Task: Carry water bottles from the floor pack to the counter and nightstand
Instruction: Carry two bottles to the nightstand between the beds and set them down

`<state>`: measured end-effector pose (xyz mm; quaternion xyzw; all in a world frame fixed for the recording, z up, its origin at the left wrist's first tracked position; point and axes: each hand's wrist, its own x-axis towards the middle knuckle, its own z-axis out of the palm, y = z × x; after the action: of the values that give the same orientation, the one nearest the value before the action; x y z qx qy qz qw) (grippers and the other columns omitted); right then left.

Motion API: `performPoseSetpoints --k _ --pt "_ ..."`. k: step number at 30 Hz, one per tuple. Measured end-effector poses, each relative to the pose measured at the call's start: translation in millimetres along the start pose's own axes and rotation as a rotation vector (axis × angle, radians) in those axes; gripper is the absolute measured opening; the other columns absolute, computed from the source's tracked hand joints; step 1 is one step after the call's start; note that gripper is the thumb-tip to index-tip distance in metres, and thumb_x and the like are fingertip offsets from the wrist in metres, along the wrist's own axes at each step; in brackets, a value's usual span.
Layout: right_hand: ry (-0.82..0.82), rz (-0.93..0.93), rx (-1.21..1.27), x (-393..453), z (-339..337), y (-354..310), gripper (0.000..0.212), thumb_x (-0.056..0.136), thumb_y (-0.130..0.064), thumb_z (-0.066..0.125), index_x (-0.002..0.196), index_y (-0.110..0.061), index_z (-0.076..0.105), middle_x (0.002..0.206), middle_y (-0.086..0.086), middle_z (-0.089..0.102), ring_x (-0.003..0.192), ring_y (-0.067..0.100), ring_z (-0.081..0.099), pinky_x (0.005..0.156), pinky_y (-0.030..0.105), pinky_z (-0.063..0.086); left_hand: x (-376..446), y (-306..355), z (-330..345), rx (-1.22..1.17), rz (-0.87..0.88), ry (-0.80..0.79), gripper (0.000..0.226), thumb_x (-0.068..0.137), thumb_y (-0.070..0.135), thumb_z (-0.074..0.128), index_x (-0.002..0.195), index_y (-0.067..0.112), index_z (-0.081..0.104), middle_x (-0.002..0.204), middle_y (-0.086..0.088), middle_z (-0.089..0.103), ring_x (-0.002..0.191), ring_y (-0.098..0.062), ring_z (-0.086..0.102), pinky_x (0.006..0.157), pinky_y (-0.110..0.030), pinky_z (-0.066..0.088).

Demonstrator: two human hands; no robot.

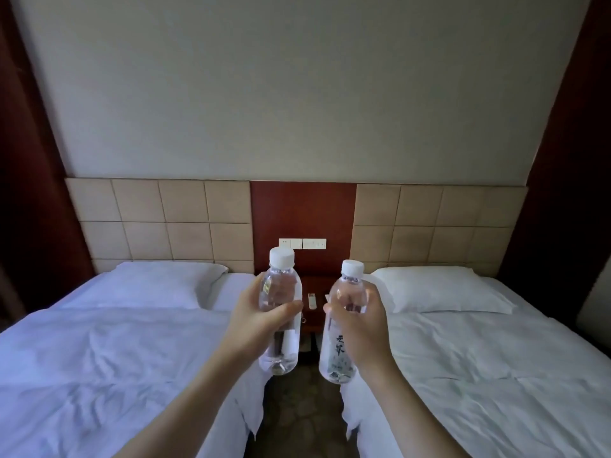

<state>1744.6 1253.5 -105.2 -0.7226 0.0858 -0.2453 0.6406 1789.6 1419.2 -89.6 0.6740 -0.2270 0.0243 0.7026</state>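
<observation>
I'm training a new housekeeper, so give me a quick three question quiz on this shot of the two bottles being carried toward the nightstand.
1. True or false: each hand holds one capped water bottle.
2. Where is the nightstand? A) between the two beds B) left of both beds C) behind the camera
3. What small white item already lies on the nightstand?

Key
1. True: the left hand grips the left bottle, the right hand grips the right bottle, both with white caps on.
2. A: the nightstand sits between the left bed and the right bed.
3. It looks like a remote control.
</observation>
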Motion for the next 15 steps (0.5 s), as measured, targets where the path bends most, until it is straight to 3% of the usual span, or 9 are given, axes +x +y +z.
performPoseSetpoints --k 5,10,15 --pt "0.004 0.002 -0.034 113.2 43.6 30.9 0.035 0.081 -0.013 0.077 0.093 -0.035 0.052 0.1 -0.008 0.063 0.097 0.006 0.061 0.077 0.023 0.047 116.3 -54.4 -21.9 0.032 -0.001 -0.037 0.028 0.066 0.028 0.077 0.09 0.036 0.066 0.086 -0.008 0.069 0.08 -0.022 0.071 0.071 -0.033 0.061" --pt "0.097 0.04 -0.017 228.2 77.8 50.3 0.044 0.079 -0.017 0.078 0.112 -0.033 0.054 0.101 -0.008 0.066 0.094 0.01 0.066 0.075 0.027 0.051 246.6 -90.6 -36.1 0.023 -0.008 -0.076 0.033 0.068 0.02 0.073 0.1 0.019 0.064 0.091 -0.017 0.067 0.078 -0.019 0.068 0.073 -0.037 0.059" --pt "0.129 0.044 -0.011 329.4 91.5 68.8 0.045 0.076 -0.017 0.078 0.108 -0.037 0.055 0.098 -0.008 0.068 0.091 0.014 0.068 0.081 0.037 0.056 359.0 -126.6 -37.3 -0.015 -0.012 -0.107 0.044 0.067 0.024 0.075 0.109 0.015 0.063 0.104 -0.025 0.065 0.093 -0.036 0.068 0.084 -0.047 0.057"
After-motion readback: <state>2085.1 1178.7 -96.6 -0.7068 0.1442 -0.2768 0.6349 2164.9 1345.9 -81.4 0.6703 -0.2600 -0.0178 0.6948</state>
